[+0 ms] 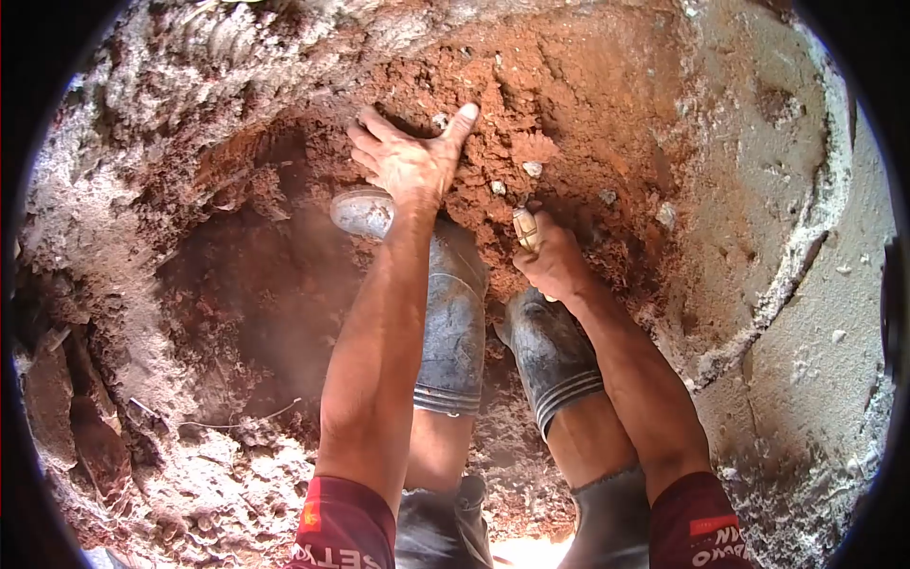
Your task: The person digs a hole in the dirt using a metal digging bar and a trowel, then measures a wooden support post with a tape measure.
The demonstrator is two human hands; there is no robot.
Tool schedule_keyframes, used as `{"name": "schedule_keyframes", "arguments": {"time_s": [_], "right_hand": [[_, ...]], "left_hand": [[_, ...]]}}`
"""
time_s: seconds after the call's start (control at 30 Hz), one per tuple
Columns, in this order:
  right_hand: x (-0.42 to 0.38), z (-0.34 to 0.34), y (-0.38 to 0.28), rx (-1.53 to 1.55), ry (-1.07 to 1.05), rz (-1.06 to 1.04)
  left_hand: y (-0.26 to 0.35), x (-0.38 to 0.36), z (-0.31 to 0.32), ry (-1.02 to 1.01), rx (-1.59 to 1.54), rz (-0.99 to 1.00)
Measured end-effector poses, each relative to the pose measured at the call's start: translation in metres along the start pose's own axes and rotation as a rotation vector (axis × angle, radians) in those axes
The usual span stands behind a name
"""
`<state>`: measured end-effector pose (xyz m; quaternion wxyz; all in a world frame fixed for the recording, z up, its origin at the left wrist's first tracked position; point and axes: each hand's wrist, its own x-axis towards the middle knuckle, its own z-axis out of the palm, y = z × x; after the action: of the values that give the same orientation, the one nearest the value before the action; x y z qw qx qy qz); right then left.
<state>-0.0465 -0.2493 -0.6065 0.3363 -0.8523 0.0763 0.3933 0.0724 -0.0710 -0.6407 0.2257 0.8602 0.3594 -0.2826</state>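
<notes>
1. On my feed I get brick-orange, crumbly soil (607, 85), mottled with darker brown;
2. small, angular, off-white stones (533, 169) speckle it;
3. I pick out a cream-tan, rounded handle (525, 228);
4. slate-grey rubber boots (450, 322) show paler smudges, with parallel bands ringing their tops;
5. I see maroon fabric sleeves (346, 512), bearing white lettering and brighter red patches;
6. charcoal-dark cloth shorts (611, 517);
7. pale grey, rough, flat ground (806, 322), streaked whitish.

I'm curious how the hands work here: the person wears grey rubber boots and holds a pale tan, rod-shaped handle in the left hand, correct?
Not quite: the head view shows the pale tan, rod-shaped handle in the right hand; the left hand is spread over loose reddish soil. The grey rubber boots are correct.
</notes>
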Motion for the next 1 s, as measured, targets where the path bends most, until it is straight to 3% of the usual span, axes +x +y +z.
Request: {"name": "schedule_keyframes", "arguments": {"time_s": [0.07, 0.2, 0.33, 0.43, 0.47, 0.5, 0.53, 0.57, 0.73, 0.87, 0.93, 1.0], "right_hand": [[0.01, -0.009, -0.006, 0.171, -0.231, 0.247], [0.003, 0.0, -0.014, 0.275, -0.252, 0.305], [-0.013, -0.019, -0.049, 0.237, -0.247, 0.264], [-0.036, -0.048, -0.08, 0.372, -0.323, 0.425], [-0.05, -0.055, -0.086, 0.269, -0.27, 0.371], [-0.065, -0.062, -0.091, 0.162, -0.213, 0.322], [-0.08, -0.085, -0.121, 0.236, -0.236, 0.451], [-0.101, -0.085, -0.118, 0.369, -0.13, 0.373], [-0.193, -0.169, -0.214, 0.38, -0.032, 0.298], [-0.248, -0.265, -0.378, 0.398, -0.056, 0.18], [-0.257, -0.306, -0.47, 0.297, -0.021, 0.064], [-0.246, -0.33, -0.533, 0.396, -0.012, -0.169]], "left_hand": [[-0.004, -0.001, 0.005, 0.031, -0.035, 0.076], [-0.004, -0.014, 0.014, -0.064, -0.078, 0.098], [-0.015, -0.024, 0.019, -0.026, -0.184, 0.161], [-0.016, -0.038, 0.012, -0.063, -0.462, 0.244], [-0.014, -0.047, 0.003, -0.093, -0.612, 0.326], [-0.01, -0.062, -0.008, -0.145, -0.77, 0.264], [0.0, -0.079, -0.033, -0.12, -0.784, 0.273], [0.011, -0.097, -0.059, -0.096, -0.797, 0.282], [0.07, -0.173, -0.219, 0.102, -0.747, 0.415], [0.128, -0.215, -0.409, 0.237, -0.693, 0.445], [0.146, -0.212, -0.488, 0.359, -0.752, 0.534], [0.17, -0.197, -0.57, 0.465, -0.693, 0.547]]}}
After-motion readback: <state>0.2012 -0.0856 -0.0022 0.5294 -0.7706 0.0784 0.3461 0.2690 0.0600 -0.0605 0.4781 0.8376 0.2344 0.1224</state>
